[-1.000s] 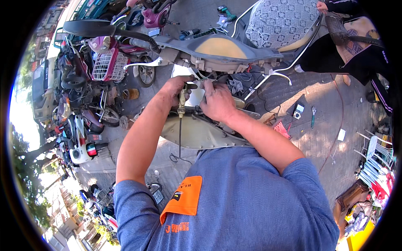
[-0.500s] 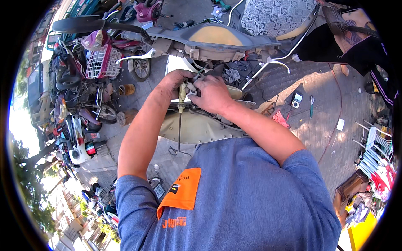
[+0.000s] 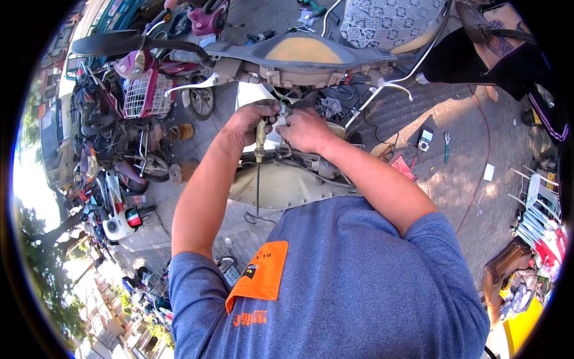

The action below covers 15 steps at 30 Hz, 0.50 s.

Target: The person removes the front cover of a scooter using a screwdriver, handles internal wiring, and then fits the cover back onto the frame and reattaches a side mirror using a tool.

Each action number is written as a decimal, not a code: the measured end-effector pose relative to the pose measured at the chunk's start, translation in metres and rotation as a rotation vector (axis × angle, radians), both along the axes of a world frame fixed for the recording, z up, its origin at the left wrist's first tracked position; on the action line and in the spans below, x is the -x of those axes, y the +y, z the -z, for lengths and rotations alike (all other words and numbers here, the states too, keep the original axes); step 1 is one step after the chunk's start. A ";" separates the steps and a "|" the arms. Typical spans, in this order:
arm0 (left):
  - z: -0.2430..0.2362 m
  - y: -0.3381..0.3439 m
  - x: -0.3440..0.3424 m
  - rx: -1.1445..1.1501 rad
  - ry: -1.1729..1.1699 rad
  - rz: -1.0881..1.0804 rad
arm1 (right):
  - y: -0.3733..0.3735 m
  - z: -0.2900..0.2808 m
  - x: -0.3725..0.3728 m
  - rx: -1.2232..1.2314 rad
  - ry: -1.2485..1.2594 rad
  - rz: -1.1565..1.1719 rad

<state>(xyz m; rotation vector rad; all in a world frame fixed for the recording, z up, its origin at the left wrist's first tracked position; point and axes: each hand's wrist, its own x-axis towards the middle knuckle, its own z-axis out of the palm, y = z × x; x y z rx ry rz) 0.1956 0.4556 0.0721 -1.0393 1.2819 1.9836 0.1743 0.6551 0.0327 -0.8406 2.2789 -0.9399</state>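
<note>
My left hand [image 3: 250,122] is closed, its fingers curled round a cream-coloured tool handle [image 3: 260,143] with a thin dark cord hanging down from it. My right hand [image 3: 306,130] is closed beside it, thumb and fingers pinching a small white piece [image 3: 281,119] that looks like a plug connector. Both hands meet just below the handlebar cover [image 3: 299,51] of a partly stripped scooter, fingers almost touching. A thin wire runs up from between them toward the scooter. Under my forearms lies a beige body panel [image 3: 281,185]. The tool's tip is hidden by my fingers.
Brake levers [image 3: 397,87] stick out on both sides of the handlebar. A patterned seat cover [image 3: 382,24] is beyond it. On the paving at right lie a meter [image 3: 425,140] and a wrench [image 3: 446,148]. Parked scooters [image 3: 119,206] stand at left; a person's dark-clothed leg [image 3: 478,69] is at upper right.
My right hand has turned slightly and its fingers have closed in, so the white piece shows more clearly between my hands. My left hand stays on the cream tool.
</note>
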 end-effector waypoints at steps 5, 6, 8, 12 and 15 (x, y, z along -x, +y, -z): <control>-0.013 0.007 0.007 0.010 0.009 -0.034 | -0.001 -0.017 0.020 -0.138 -0.317 -0.056; -0.015 0.009 0.008 0.024 0.002 -0.027 | -0.001 -0.014 0.019 -0.111 -0.323 -0.021; -0.005 0.010 0.004 -0.006 0.014 0.003 | -0.001 -0.008 0.017 -0.055 -0.335 0.049; 0.001 0.007 0.002 0.010 0.023 0.023 | 0.001 0.001 0.018 -0.003 -0.406 0.054; -0.004 0.013 0.004 0.048 0.028 0.008 | 0.003 0.004 0.020 0.049 -0.485 0.068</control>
